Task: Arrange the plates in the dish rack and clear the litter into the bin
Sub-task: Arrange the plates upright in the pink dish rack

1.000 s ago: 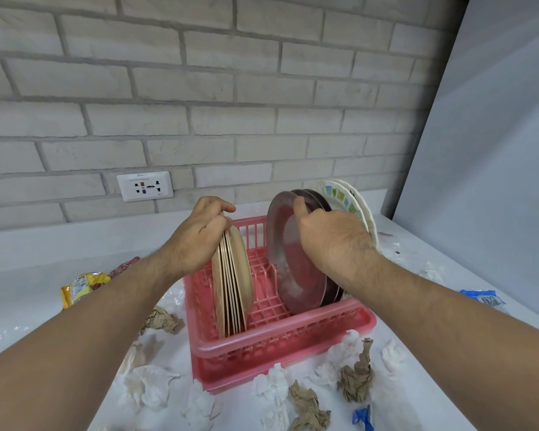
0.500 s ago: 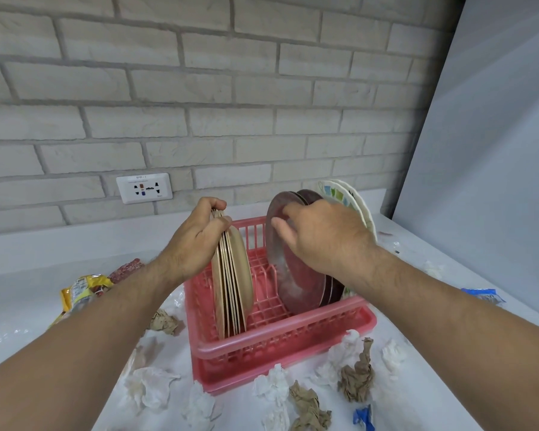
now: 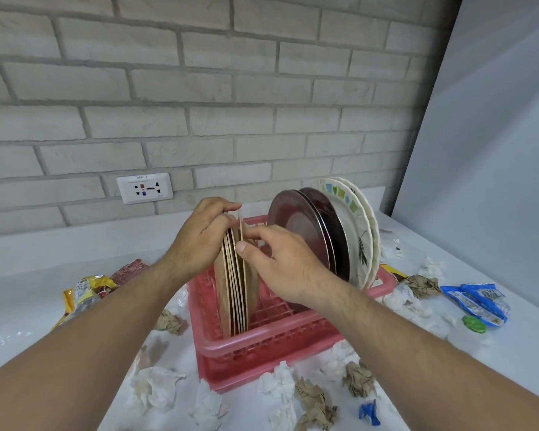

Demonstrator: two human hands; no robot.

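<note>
left hand (image 3: 199, 241), right hand (image 3: 280, 269) hold tan plates (image 3: 234, 301), two maroon plates (image 3: 297, 227), one rack (image 3: 262, 343)

Plates (image 3: 308, 231) stand in rack (image 3: 262, 340) (litter (image 3: 280, 384) around).

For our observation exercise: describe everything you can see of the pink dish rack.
The dish rack is a rectangular basket of pinkish-red plastic with slotted walls, a grid floor and a thick rounded rim. It stands flat on the white counter. Thin tan plates stand on edge at its left; dark plates and white patterned plates lean at its right. Round its front lie crumpled tissues and brown paper. The left hand and right hand hold tan plates, not the rack.
</note>
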